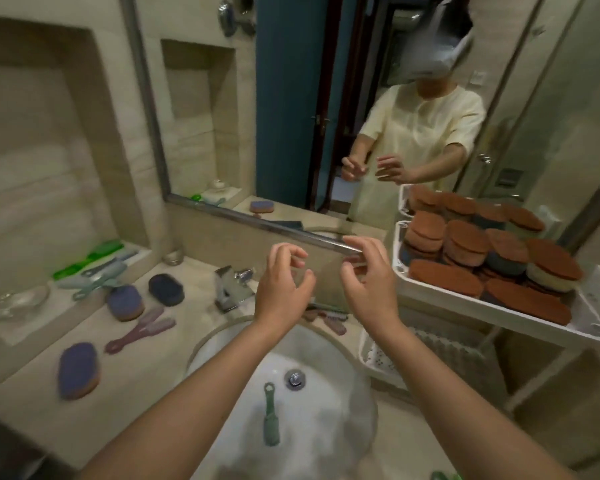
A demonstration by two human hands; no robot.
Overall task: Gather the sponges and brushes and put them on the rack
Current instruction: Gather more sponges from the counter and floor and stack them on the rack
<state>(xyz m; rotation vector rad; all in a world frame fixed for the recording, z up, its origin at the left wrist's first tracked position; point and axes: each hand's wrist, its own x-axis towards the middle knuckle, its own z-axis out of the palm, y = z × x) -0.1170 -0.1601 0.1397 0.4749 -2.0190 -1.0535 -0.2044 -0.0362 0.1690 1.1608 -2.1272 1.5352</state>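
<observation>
My left hand (284,284) and my right hand (368,282) hover above the back of the sink (222,344), fingers loosely curled, holding nothing. The white rack (465,303) at the right carries several brown-topped sponges (465,244). On the counter at the left lie a blue oval sponge (78,370), another blue sponge (125,302), a dark sponge (166,288) and two pink brushes (139,329). A green brush (271,415) lies in the sink bowl. More pink brushes (329,315) lie behind the sink under my hands. Teal brushes (97,279) sit on the ledge.
A chrome tap (231,287) stands behind the sink. A mirror (326,109) covers the wall ahead and reflects a person. Glass dishes (25,301) and green items (94,258) sit on the left ledge. A lower rack shelf (388,358) shows beneath the upper one.
</observation>
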